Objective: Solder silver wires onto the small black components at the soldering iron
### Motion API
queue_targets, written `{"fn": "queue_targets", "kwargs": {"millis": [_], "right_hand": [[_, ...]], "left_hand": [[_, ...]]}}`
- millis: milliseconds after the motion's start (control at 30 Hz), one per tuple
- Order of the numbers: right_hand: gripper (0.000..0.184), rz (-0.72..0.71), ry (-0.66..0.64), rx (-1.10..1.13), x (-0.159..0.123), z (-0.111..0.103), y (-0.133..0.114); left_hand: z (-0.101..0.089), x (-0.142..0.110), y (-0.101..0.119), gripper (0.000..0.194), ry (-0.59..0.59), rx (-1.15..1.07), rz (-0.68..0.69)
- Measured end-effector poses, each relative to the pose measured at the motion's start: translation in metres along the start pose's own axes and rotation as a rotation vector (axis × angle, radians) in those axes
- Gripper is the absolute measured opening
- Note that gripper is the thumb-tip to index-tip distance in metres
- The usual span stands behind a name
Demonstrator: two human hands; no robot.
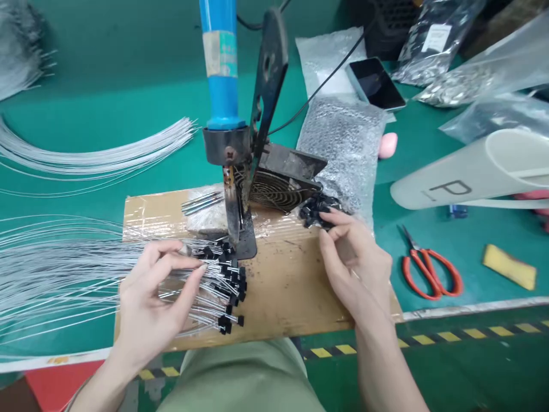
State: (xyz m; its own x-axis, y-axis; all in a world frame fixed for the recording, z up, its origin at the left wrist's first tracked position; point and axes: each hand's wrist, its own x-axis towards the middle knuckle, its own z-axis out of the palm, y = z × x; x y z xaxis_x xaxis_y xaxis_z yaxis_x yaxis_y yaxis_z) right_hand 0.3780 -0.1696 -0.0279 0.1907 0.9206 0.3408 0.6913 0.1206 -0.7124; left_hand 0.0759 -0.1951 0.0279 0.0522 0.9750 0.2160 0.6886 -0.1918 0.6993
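Observation:
My left hand (pixel 160 292) rests on a fan of thin grey wires (pixel 64 269), fingers curled and pinching wires that end in small black parts (pixel 229 283) on a cardboard board (pixel 287 292). My right hand (pixel 349 257) reaches toward a pile of small black parts (pixel 317 207), its fingertips touching the pile. Whether it grips a part I cannot make out. A blue-handled soldering iron (pixel 221 74) stands upright in a dark metal stand (pixel 251 171) between my hands.
A small fan grille (pixel 274 191) sits behind the stand. Red scissors (pixel 431 272) and a yellow sponge (pixel 510 266) lie at the right. A phone (pixel 376 83), bubble-wrap bags (pixel 343 137), a white tube (pixel 476 169) and more wire bundles (pixel 107 151) surround the board.

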Motion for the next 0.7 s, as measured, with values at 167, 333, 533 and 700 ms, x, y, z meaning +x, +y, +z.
{"fn": "queue_targets", "kwargs": {"millis": [167,333,533,700], "right_hand": [[0.019,0.105,0.066,0.17,-0.022,0.008,-0.004],[0.019,0.182,0.294,0.266,-0.026,0.01,-0.003],[0.02,0.265,0.367,0.335,-0.019,0.008,-0.007],[0.021,0.261,0.36,0.323,-0.019,0.008,-0.008]], "left_hand": [[-0.036,0.041,-0.021,0.01,0.098,0.288,0.012],[-0.055,0.122,-0.063,0.032,-0.038,0.414,-0.02],[-0.042,0.17,-0.103,0.021,-0.114,0.44,-0.047],[-0.044,0.166,-0.104,0.024,-0.047,0.406,-0.092]]}}
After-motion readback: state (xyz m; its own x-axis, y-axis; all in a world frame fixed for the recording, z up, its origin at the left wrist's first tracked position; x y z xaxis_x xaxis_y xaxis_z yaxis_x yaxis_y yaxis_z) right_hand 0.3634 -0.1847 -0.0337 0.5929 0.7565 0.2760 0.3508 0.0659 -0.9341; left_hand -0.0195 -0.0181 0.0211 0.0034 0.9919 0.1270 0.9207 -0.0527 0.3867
